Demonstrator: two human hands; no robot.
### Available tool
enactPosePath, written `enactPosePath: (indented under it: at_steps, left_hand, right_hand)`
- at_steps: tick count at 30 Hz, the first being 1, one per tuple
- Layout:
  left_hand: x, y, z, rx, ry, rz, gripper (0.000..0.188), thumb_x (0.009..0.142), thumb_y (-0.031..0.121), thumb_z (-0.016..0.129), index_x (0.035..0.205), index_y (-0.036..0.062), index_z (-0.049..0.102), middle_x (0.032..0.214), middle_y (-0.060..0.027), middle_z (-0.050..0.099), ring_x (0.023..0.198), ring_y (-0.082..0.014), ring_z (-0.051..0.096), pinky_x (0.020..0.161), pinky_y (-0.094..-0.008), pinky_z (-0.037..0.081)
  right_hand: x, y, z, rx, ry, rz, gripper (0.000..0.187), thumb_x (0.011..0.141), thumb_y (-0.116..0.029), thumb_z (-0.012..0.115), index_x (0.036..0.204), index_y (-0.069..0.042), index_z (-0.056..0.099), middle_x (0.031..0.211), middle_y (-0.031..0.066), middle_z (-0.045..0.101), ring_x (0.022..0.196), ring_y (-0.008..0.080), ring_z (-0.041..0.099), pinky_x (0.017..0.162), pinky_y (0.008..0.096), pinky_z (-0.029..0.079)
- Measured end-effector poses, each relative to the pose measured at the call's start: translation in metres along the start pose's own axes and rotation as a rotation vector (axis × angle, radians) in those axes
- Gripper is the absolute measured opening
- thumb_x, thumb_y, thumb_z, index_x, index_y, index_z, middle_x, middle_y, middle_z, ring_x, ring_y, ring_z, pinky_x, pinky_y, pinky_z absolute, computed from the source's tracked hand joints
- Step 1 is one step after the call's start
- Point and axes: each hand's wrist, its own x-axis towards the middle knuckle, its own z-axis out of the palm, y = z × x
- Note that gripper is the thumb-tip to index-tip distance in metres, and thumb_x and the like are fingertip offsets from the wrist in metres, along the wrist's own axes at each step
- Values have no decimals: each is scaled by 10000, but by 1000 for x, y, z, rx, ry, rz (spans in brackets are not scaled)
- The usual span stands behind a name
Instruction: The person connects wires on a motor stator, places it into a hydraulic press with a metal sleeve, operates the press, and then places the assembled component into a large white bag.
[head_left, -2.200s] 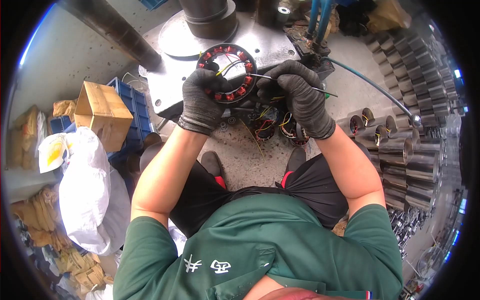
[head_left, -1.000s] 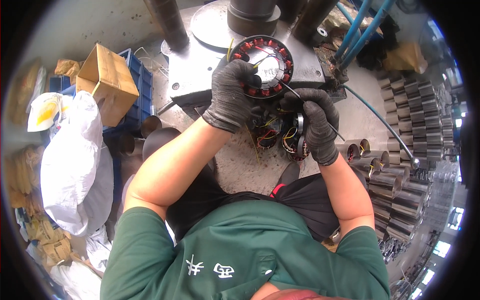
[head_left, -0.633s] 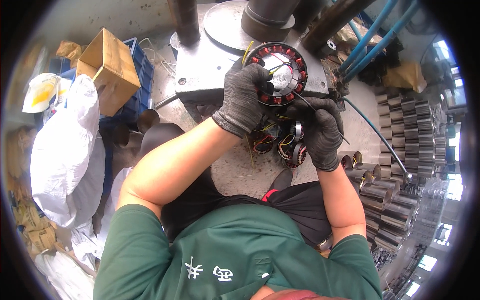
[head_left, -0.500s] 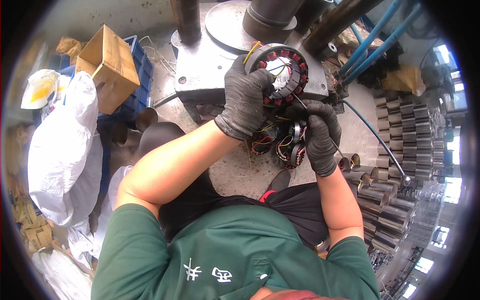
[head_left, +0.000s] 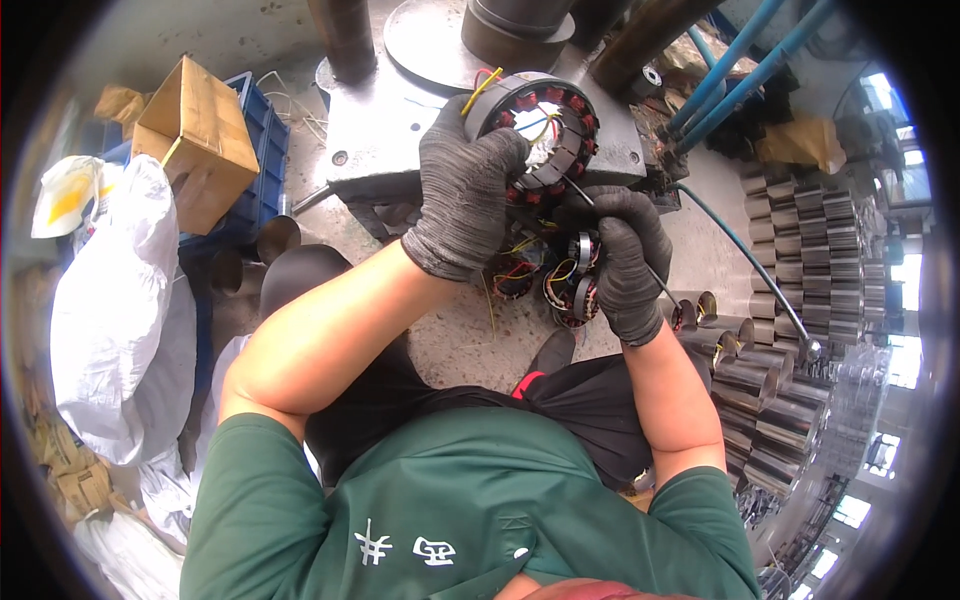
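Observation:
A motor stator [head_left: 574, 150], a ring with red copper windings inside and loose coloured wires, is held tilted over the metal press bed [head_left: 378, 140]. My left hand [head_left: 462, 195], in a dark grey glove, is closed on the stator's left side. A thin metal rod [head_left: 582, 192] runs through my gloved right hand [head_left: 630, 255], whose fingers wrap round it. The rod's upper tip meets the stator's lower inner edge; whether it touches a winding is too small to tell. Below my hands, several more stators [head_left: 572, 290] with wires lie near the floor.
Thick steel columns [head_left: 342, 40] rise from the press. Blue hoses [head_left: 735, 70] run at upper right. Stacked metal cylinders [head_left: 790, 250] line the right side. At left are a cardboard box [head_left: 205, 150], a blue crate [head_left: 268, 140] and white sacks [head_left: 115, 310].
The view has shifted slightly, so the scene sits a little further left and higher. Both hands keep their hold, and the rod tip stays at the stator's lower inner edge.

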Motion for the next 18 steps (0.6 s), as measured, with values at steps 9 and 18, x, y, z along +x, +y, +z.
enactPosePath:
  at_steps: [9, 18]
  left_hand:
    - [4, 3, 0, 153, -36, 0, 501, 757, 5, 627, 1244, -102, 577, 1034, -141, 696, 917, -192, 718, 842, -320, 617]
    - [-1, 4, 5, 174, -1, -47, 420, 807, 91, 532, 1188, -73, 594, 757, -31, 595, 583, -83, 499, 562, -224, 465]
  right_hand:
    - [5, 7, -17, -538, -196, -228, 149, 989, -55, 571, 1118, -27, 640, 1084, 71, 671, 861, 122, 623, 783, 281, 522]
    - [12, -10, -16, -729, -264, -404, 194, 866, 28, 614, 1053, -18, 628, 990, 168, 676, 858, 321, 698, 780, 387, 571]
